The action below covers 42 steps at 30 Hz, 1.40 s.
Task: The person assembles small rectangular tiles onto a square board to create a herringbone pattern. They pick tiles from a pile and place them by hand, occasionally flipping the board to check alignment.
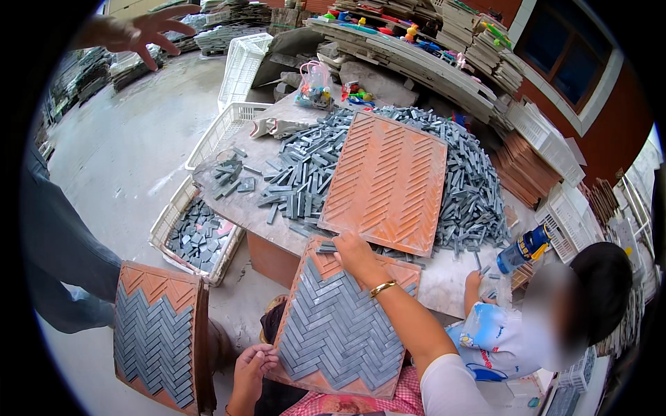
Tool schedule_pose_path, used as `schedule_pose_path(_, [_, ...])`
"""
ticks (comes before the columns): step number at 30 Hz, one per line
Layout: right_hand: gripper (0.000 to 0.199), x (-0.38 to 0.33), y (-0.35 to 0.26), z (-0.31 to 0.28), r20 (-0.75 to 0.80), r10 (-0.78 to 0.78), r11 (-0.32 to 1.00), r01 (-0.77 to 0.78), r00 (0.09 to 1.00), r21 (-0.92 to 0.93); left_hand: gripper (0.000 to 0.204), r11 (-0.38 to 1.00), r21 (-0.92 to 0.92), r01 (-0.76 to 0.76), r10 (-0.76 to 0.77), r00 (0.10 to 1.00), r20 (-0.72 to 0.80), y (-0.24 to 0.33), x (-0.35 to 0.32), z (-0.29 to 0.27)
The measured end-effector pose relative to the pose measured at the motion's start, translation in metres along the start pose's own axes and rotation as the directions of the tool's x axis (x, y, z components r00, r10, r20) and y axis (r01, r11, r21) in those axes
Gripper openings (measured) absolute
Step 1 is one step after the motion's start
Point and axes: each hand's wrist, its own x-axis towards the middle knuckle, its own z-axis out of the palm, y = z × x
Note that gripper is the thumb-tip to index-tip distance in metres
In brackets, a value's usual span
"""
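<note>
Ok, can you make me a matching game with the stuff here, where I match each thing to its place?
Things:
1. right hand
2. left hand
3. blue bottle
4. empty orange board

Places:
A. lying at the table's right edge
B. leaning on the big grey tile heap
C. on the top edge of the tiled board
D. holding the tiled board's bottom left edge

Pairs: 1-C, 2-D, 3-A, 4-B

right hand (pixel 355 255): on top edge of orange herringbone tray (pixel 338 326), lower centre
left hand (pixel 251 366): gripping tray's lower left edge
grey tile strips (pixel 472 187): heaped upper centre
</note>
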Motion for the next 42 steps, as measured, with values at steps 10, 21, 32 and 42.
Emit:
schedule_pose_path(10, [0.022,0.002,-0.002,0.002,-0.091,-0.029,0.994,0.02,0.995,-0.106,0.022,0.997,0.078,-0.025,0.016,0.994,0.109,0.007,0.006,0.038])
schedule_pose_path(21, [0.023,0.004,-0.045,-0.032,0.227,0.194,0.84,-0.281,0.954,0.464,0.023,0.985,-0.1,0.142,-0.13,0.984,0.118,-0.004,0.003,0.03])
schedule_pose_path(32, [0.028,0.086,-0.024,-0.045,-0.199,0.198,0.959,-0.147,0.96,0.243,0.02,0.998,-0.065,-0.005,0.005,1.0,0.006,0.0,-0.001,0.01])
schedule_pose_path(42, [0.02,-0.125,-0.027,-0.08,-0.027,0.483,0.762,-0.405,0.875,0.505,0.017,0.957,0.268,-0.107,0.155,0.974,-0.166,0.002,-0.015,-0.03])
